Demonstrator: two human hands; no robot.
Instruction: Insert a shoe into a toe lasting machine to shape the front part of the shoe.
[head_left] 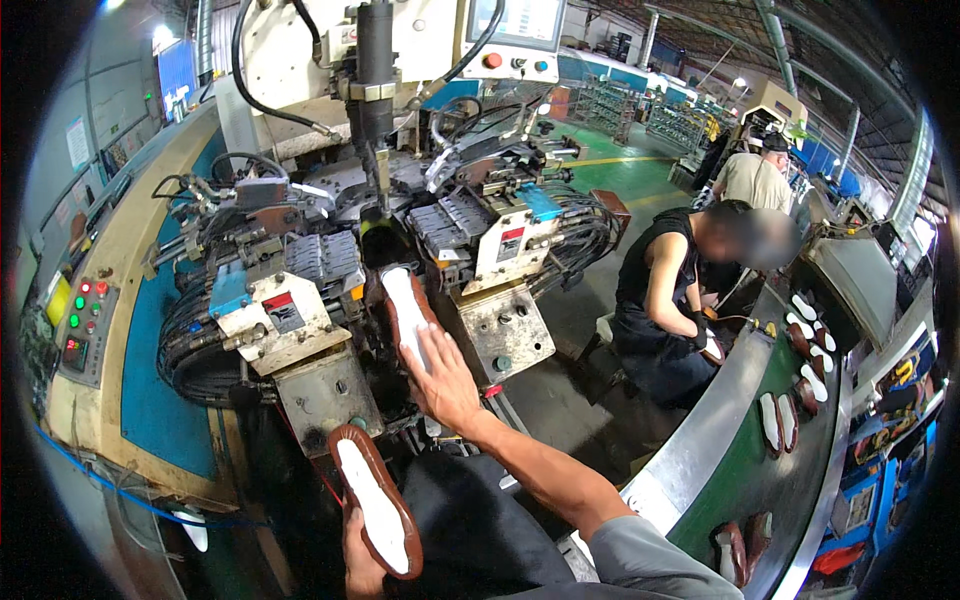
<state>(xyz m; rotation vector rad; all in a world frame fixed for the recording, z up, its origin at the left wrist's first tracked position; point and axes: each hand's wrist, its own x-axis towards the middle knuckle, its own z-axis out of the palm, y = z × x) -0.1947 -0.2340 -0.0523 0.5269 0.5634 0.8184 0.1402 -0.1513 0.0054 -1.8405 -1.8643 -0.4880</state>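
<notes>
My left hand (362, 556) is closed around a brown shoe upper (378, 500). Its white sole face is turned up, and it is held low in front of the machine. A second brown shoe upper (404, 312), also white side up, lies with its far end between the two clamp blocks of a shoe-making machine (376, 90). My right hand (445, 380) rests on the near part of this second piece, fingers stretched out flat on the white face. The underside of both pieces is hidden.
Button panels (88, 315) stand at the left. On the right, a conveyor (700, 520) carries several brown shoe pieces (780, 420). Beside it sits a person in black (655, 290) handling a shoe; another person (755, 180) is farther back. Hoses (190, 350) hang beside the machine.
</notes>
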